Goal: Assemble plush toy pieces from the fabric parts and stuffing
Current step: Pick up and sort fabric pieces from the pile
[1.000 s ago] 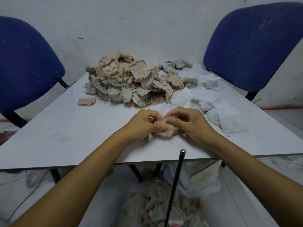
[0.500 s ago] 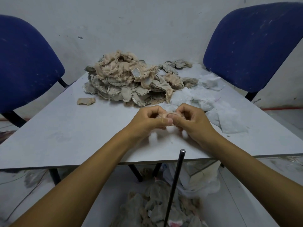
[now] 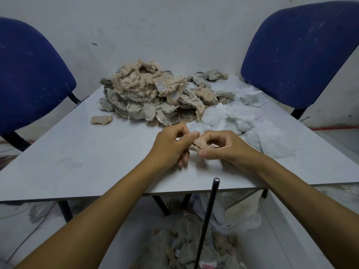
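Observation:
A small beige plush piece (image 3: 200, 144) is pinched between both hands just above the grey table (image 3: 77, 162). My left hand (image 3: 172, 143) grips its left side with thumb over fingers. My right hand (image 3: 225, 147) holds the right side, fingers curled over it. Most of the piece is hidden by my fingers. A large heap of beige and grey fabric parts (image 3: 153, 96) lies at the back of the table. White stuffing (image 3: 252, 125) is spread to the right of the heap.
One loose beige fabric piece (image 3: 102, 119) lies left of the heap. Blue chairs stand at the left (image 3: 29, 78) and right (image 3: 299, 53). A dark metal rod (image 3: 207, 220) stands upright before the table's front edge, over plush pieces on the floor (image 3: 190, 245).
Both hands have kept hold of the plush piece and worked it between the fingers. My right thumb has dropped lower and my right fingers have opened out a little over the piece.

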`<state>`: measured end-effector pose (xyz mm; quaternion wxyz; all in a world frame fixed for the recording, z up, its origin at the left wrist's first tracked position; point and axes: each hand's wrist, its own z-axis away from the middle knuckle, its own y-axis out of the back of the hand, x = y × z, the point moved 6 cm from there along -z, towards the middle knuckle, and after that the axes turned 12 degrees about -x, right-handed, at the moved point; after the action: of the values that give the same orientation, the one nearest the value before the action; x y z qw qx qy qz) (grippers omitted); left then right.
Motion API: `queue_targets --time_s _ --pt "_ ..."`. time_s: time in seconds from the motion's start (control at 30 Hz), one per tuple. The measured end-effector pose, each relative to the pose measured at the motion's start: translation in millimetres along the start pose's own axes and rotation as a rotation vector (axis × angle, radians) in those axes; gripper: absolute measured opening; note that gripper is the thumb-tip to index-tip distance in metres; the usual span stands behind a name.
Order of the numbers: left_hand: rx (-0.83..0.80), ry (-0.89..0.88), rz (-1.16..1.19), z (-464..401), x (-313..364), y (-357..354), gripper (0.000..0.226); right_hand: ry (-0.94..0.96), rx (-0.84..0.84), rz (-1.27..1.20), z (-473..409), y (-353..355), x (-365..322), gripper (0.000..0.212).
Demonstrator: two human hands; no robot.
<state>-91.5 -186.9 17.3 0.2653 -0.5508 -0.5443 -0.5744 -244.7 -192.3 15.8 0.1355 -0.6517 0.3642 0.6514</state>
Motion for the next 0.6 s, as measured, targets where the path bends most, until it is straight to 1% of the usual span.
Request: queue_targets --time_s 0.1,0.2,0.27,0.3,0.33,0.37,0.4,0.47,0.5,0.53,0.57,0.6 --pt "0.064 0.006 -0.030 -1 -2 -3 0.032 0.009 0.076 -0.065 1 2 0 0.012" --pt "0.097 -0.054 -0.022 -2 4 -8 0.032 0.000 0.249 -0.115 0 7 2 0.010" --pt "0.117 -0.112 -0.192 0 10 -13 0.031 -0.014 0.390 -0.053 1 10 3 0.014" --pt "0.121 -0.132 -0.295 2 13 -16 0.030 -0.017 0.446 -0.008 1 12 4 0.015" --pt "0.120 -0.139 -0.349 3 14 -18 0.029 -0.016 0.477 0.024 2 13 4 0.015" --pt "0.103 -0.127 -0.326 2 13 -18 0.028 -0.010 0.485 0.038 2 13 5 0.015" --pt "0.067 -0.091 -0.216 2 11 -18 0.026 -0.003 0.479 0.043 3 13 5 0.015" --pt "-0.024 0.018 0.144 -1 5 -21 0.022 0.020 0.426 0.061 3 13 5 0.017" --pt "-0.037 0.051 0.272 -2 4 -20 0.019 0.031 0.374 0.074 2 11 4 0.017" --pt "-0.028 0.064 0.326 -2 3 -16 0.014 0.040 0.313 0.068 1 9 3 0.017" --pt "-0.025 0.067 0.353 -2 3 -12 0.010 0.052 0.259 0.012 1 7 3 0.018" --pt "-0.045 0.067 0.373 -2 2 -9 0.012 0.060 0.238 -0.107 1 8 4 0.023"
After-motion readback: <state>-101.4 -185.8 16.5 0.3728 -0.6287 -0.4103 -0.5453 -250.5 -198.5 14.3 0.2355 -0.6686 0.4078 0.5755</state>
